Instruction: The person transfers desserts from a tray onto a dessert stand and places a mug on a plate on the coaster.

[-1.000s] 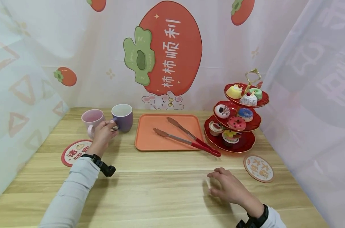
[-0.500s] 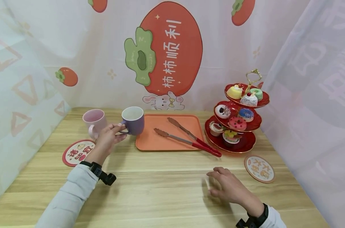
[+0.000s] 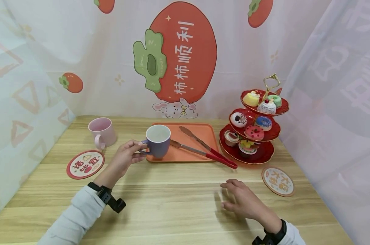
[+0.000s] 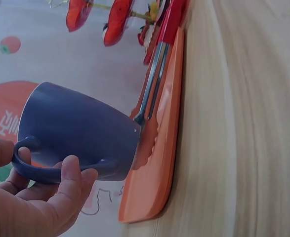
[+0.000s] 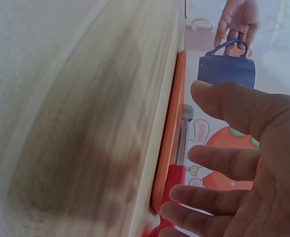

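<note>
My left hand (image 3: 127,157) grips the handle of a purple-blue mug (image 3: 160,144), white inside, and holds it upright in the air. From the head view the mug covers the left part of the orange tray (image 3: 185,157). In the left wrist view fingers and thumb wrap the handle of the mug (image 4: 80,128), which hangs beside the tray. Red-handled tongs (image 3: 214,157) lie across the tray with their handles past its right front corner. Low over the table's front right, my right hand (image 3: 244,200) holds nothing, its fingers loosely bent.
A pink mug (image 3: 104,134) stands at the left rear, behind a round red-rimmed coaster (image 3: 85,164). At the right rear rises a three-tier red stand (image 3: 266,153) bearing several cakes and doughnuts. A second round coaster (image 3: 278,181) lies right of my right hand.
Lifted from beside the pink mug, the purple-blue mug has travelled right and toward me, to the left part of the tray. My right hand has barely moved.
</note>
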A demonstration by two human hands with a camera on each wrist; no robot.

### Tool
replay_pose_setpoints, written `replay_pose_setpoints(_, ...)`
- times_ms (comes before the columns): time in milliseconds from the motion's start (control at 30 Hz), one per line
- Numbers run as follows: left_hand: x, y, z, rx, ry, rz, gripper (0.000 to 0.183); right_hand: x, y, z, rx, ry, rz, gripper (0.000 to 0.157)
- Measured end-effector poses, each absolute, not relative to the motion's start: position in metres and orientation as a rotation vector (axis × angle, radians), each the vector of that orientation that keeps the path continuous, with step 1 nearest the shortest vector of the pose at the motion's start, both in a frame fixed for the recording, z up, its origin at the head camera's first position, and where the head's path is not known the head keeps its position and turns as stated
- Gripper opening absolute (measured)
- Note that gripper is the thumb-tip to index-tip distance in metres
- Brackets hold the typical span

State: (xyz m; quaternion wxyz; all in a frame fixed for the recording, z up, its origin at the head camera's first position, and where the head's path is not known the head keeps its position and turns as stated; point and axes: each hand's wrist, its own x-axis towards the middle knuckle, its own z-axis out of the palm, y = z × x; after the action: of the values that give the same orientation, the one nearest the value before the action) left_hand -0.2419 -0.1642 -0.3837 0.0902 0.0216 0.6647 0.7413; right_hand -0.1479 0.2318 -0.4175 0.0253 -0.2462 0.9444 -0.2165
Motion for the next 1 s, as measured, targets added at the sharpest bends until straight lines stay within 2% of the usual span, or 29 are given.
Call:
replay_pose_setpoints(300, -0.225, -0.146, -0.384, 0.156, 1.944, 2.139, 0.023, -0.147, 0.228, -0.419, -0.8, 2.922, -0.747, 0.052)
replay_pose_setpoints(633, -0.214, -0.127, -0.388, 0.197, 1.909, 2.063, 0.018, -0.146, 0.222, -0.42, -0.8, 2.91, -0.842, 0.055)
replay_pose_setpoints(1000, -0.2, -0.116, -0.39, 0.353, 1.749, 1.995, 0.012, -0.148, 0.212, -0.422, -0.789, 2.896, -0.961, 0.063)
